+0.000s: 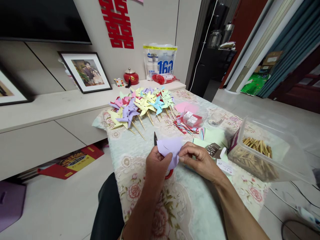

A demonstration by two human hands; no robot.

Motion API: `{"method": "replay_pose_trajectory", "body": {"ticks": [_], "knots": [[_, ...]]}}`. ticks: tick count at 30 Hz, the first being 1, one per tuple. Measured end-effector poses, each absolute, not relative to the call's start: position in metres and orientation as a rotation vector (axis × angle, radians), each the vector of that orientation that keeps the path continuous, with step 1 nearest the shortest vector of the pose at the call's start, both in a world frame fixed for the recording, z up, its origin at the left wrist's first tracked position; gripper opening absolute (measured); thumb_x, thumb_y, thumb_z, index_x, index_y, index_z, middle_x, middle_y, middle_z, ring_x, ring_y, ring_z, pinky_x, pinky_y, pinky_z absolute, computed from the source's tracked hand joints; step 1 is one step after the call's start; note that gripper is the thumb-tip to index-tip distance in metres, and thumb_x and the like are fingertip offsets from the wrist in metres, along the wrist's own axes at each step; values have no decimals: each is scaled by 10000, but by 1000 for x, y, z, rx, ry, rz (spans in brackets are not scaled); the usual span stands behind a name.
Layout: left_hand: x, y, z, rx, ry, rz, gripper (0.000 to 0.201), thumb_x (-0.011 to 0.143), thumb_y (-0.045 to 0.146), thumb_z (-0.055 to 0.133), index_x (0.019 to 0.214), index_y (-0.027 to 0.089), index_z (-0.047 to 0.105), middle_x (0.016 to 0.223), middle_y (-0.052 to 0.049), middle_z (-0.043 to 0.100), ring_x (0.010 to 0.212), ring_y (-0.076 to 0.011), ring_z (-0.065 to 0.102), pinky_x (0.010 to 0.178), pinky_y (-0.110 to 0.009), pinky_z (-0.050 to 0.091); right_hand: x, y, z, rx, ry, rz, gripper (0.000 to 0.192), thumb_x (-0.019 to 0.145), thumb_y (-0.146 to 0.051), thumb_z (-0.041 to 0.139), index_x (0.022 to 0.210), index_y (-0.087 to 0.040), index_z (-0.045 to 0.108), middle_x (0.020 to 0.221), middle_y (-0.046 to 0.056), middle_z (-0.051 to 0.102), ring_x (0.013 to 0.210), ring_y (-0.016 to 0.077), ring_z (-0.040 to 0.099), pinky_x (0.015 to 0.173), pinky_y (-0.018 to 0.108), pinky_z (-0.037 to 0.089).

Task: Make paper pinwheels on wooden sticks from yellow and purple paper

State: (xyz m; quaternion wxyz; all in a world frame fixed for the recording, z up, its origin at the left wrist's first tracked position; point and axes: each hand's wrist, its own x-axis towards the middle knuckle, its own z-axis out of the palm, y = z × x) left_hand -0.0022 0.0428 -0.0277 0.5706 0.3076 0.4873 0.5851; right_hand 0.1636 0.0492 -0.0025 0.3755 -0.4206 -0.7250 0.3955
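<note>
Head view: two hands meet over one flowered table [140, 200]. The left hand [156, 163] grips one pair of scissors [155, 138], fingers closed round the red handles; the right hand [200, 160] pinches one lilac paper square [170, 148], slightly curled, held just above the tablecloth. One heap of pinwheels [142, 106] and one clear box of sticks [260, 153] lie beyond.

I see matt lilac paper [170, 148], a patterned cloth [175, 206], wooden sticks [257, 146] in a clear glossy plastic box [287, 160].
</note>
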Motion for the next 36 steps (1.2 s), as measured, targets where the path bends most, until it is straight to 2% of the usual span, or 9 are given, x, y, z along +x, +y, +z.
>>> {"method": "replay_pose_trajectory", "body": {"ticks": [5, 13, 21, 36], "knots": [[0, 44, -25, 722, 1157, 1357, 395, 574, 159, 757, 958, 143, 668, 847, -53, 785, 772, -190, 722, 709, -265, 548, 156, 47, 1, -1210, -1834, 1011, 121, 840, -230, 649, 734, -176, 673, 726, -11, 546, 640, 122, 486, 597, 250, 351], [0, 43, -28, 749, 1143, 1319, 351, 575, 172, 754, 916, 159, 670, 801, -33, 784, 739, -184, 725, 683, -260, 556, 150, 47, -5, -1345, -1800, 961, 120, 804, -210, 582, 698, -180, 629, 707, -11, 554, 633, 127, 487, 580, 245, 349], [0, 41, -27, 733, 1158, 1320, 388, 570, 180, 780, 944, 156, 680, 871, -65, 791, 810, -220, 740, 733, -294, 570, 149, 49, -10, -1346, -1781, 921, 125, 792, -195, 572, 669, -184, 588, 682, -19, 531, 620, 128, 480, 579, 250, 347], [1, 41, -26, 739, 1156, 1312, 351, 581, 182, 779, 918, 167, 681, 830, -39, 789, 755, -197, 733, 706, -278, 562, 148, 49, -12, -1350, -1852, 797, 141, 774, -136, 547, 646, -193, 559, 684, -13, 531, 630, 133, 498, 584, 252, 356]]}}
